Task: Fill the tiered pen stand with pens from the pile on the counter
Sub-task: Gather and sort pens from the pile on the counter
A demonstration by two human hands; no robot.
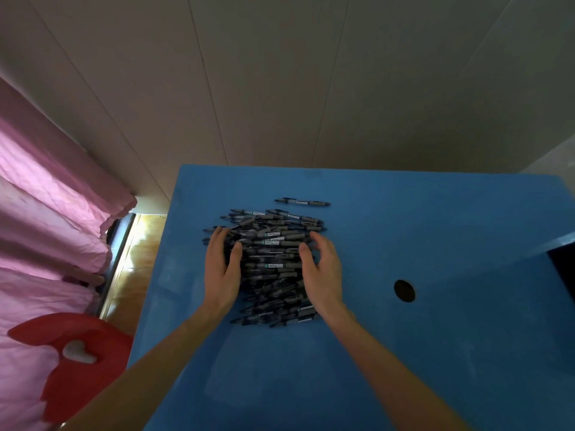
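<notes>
Barely started imo: the whole pile (273,265) still sits mid-counter (404,353), left hand (222,265) and right hand (322,272) flank it with loose fingers gripping nothing, no stand in view.

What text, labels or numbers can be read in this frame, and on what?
No text reads legibly.
Pens in the pile: pale label strips with print, too small and blurred to read.
Stray pen beyond the pile: a label, also unreadable.
Blue counter, pink curtain, red object: no lettering visible.
</notes>
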